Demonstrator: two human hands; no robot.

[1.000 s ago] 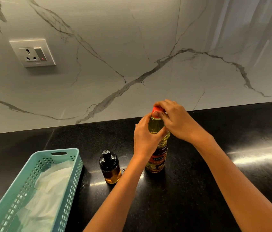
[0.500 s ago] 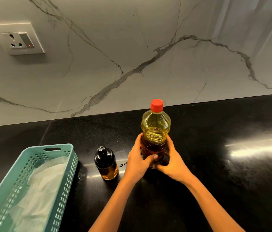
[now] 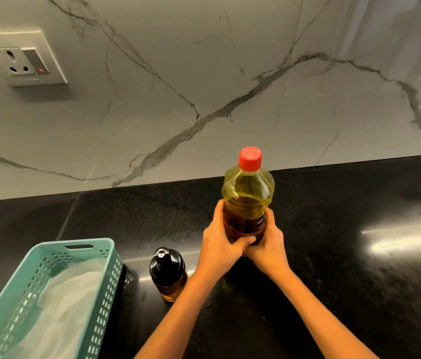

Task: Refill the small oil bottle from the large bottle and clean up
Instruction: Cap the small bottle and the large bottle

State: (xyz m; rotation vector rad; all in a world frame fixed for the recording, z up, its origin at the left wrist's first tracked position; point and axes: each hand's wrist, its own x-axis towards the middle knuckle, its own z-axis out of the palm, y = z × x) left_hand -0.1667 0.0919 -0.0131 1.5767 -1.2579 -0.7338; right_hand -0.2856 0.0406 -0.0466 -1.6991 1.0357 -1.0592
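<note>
My left hand (image 3: 218,246) and right hand (image 3: 269,246) clasp the capped large oil bottle (image 3: 247,198) around its label, upright on the table (image 3: 346,268); likely heavy and slick, so I'd hold there firmly.

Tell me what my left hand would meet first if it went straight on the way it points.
The big oil bottle, which the left hand grips now; past it, probably the marble wall.

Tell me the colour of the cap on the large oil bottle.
Red cap, seen clearly in the head view.
</note>
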